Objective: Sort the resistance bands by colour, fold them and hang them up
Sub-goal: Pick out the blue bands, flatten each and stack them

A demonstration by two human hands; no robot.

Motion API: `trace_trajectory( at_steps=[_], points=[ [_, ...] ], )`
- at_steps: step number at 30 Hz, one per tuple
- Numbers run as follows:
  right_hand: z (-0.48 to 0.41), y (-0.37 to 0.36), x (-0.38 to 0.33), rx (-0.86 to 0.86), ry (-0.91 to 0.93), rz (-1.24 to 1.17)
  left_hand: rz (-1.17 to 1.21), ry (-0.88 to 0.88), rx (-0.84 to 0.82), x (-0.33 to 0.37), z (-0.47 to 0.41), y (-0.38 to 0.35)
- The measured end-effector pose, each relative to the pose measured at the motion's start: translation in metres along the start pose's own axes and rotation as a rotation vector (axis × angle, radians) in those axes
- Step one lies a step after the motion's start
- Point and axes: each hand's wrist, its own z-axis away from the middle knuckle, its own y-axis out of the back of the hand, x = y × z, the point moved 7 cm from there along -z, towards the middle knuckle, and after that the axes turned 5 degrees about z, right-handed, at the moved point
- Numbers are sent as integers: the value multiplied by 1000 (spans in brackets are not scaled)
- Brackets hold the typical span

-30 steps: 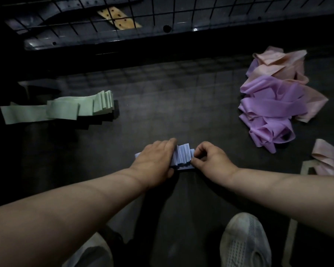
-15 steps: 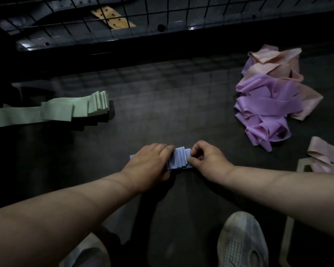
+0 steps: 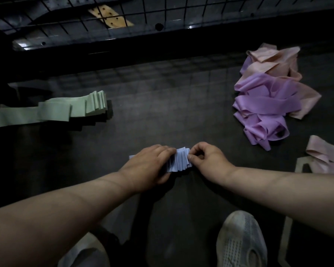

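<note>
Pale blue pleated elastic band (image 3: 179,160) sat on the dark surface (image 3: 162,105), between both hands. Left hand (image 3: 150,166) pressed flat on the stack; right hand (image 3: 206,160) pinched the end folds. Light, soft, probably springy, so pinch across all pleats.

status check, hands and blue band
Left hand pressing on blue band, right hand pinching its folds. Band pleated, not hung. Purple and pink pile at right, out of the way.

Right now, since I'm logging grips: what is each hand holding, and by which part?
The folded blue band. The right hand pinches its right-end folds; the left hand lies over its left part, pressing it down.
</note>
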Motion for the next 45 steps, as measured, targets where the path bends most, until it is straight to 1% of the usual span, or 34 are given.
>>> trace_trajectory(
  at_steps=[5, 8, 16, 22, 24, 28, 30, 32, 34, 36, 37, 39, 41, 43, 45],
  points=[
    [0, -1, -2, -11, -21, 69, 7, 22, 5, 6, -12, -2],
    [3, 1, -9, -27, -24, 110, 67, 92, 2, 8, -20, -8],
    [18, -2, -25, -84, 76, 278, 145, 156, -80, 4, -24, -17],
    [24, -3, -32, -56, 116, 288, 221, 164, -100, 4, -19, -18],
    [25, -6, -32, -54, 92, 302, 289, 205, -91, 0, -18, -14],
    [17, -9, -26, -39, -84, 264, 330, 209, -99, -1, -18, -14],
    [14, -9, -30, -35, -84, 278, 342, 205, -93, -1, -18, -15],
    [14, -7, -35, 8, -43, 305, 293, 163, -60, 1, -18, -13],
    [17, -3, -40, 93, 7, 359, 173, 113, 1, 1, -14, -10],
    [23, 0, -43, 168, 63, 377, 56, 112, 31, -3, -6, -9],
    [26, 0, -44, 179, 90, 369, 6, 121, 47, -7, -1, -9],
    [31, -3, -45, 162, 143, 347, -75, 133, 89, -14, 11, -7],
    [37, -5, -46, 149, 173, 318, -70, 136, 134, -22, 20, -6],
    [41, -5, -43, 127, 132, 281, -57, 141, 150, -27, 27, -4],
    [41, -6, -34, 82, 41, 239, -59, 156, 148, -31, 33, -2]
  ],
)
